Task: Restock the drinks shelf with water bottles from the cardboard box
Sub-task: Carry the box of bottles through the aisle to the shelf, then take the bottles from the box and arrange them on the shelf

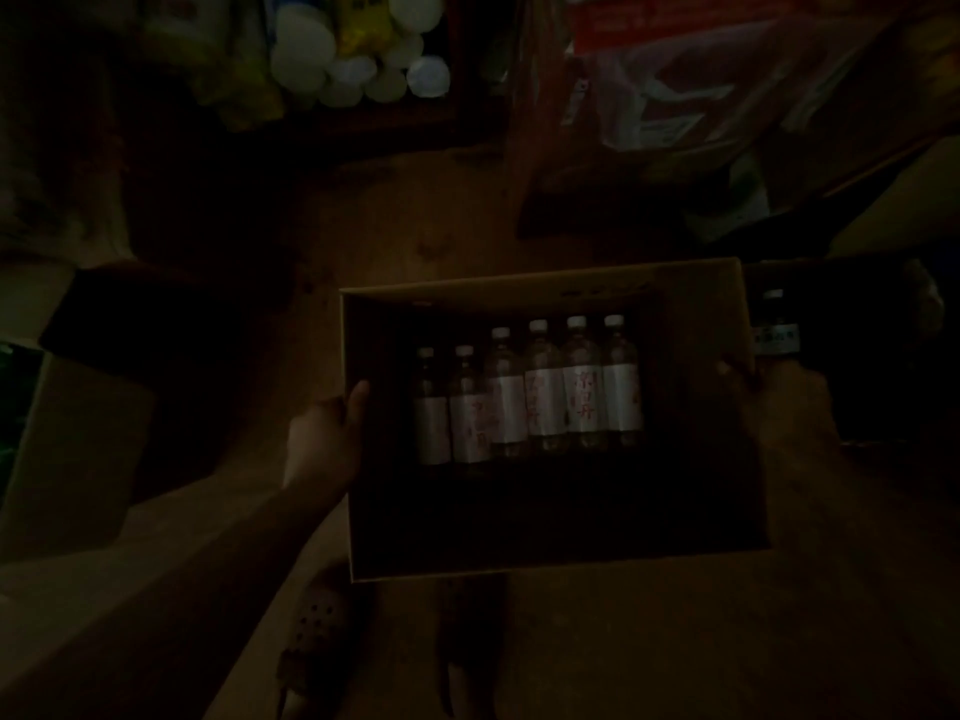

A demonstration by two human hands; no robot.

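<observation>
Fingers of both hands (left (324,439), right (779,402)) grip cardboard box (550,558).

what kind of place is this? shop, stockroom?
Probably a dim shop stockroom: an open brown cardboard box of white-capped clear water bottles, white-lidded containers on a dark wooden shelf, another cardboard carton.

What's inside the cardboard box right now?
Six water bottles lie in a row in the cardboard box, white caps pointing away. The near part of the floor is too dark to tell. Left hand and right hand grip its sides.
</observation>
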